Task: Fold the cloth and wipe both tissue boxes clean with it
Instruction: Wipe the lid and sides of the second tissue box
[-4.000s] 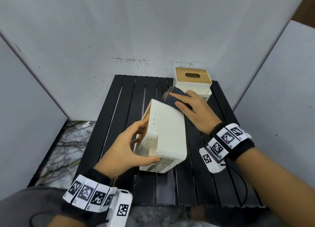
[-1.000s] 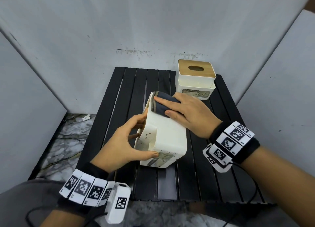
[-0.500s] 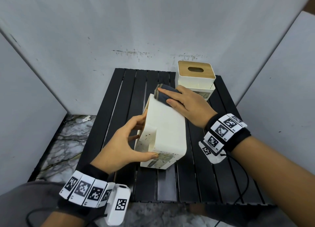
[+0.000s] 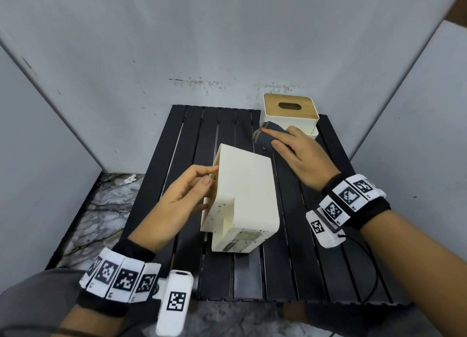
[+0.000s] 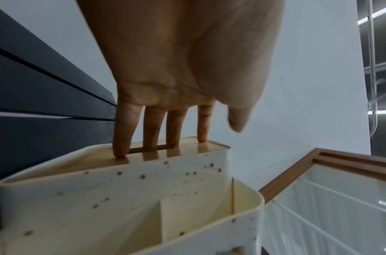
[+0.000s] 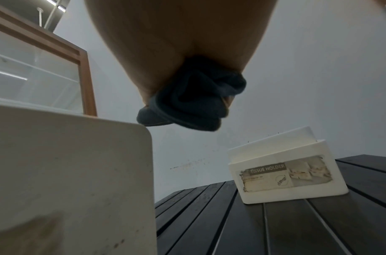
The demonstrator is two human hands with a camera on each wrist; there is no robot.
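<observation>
A cream speckled tissue box [image 4: 245, 197] lies tipped on its side mid-table, its wooden lid facing left. My left hand [image 4: 206, 178] props it with straight fingertips [image 5: 122, 151] touching the lid, the thumb free of the box. My right hand [image 4: 288, 147] grips a folded dark blue cloth [image 4: 265, 138], held just past the box's far edge and off its surface [image 6: 194, 107]. Right behind the cloth stands the second tissue box [image 4: 290, 111], white with a wooden slotted lid. Its "TISSUE HOLDER" label [image 6: 285, 172] faces me.
The black slatted table [image 4: 290, 273] is fenced by grey panels at the back and on both sides. Marble floor [image 4: 101, 210] shows at the left. A thin cable [image 4: 371, 281] trails from my right wrist over the table's near right part.
My right hand slid the cloth along the box's upper face and off its far end, toward the second box. My left thumb came off the box's top; only the fingertips touch.
</observation>
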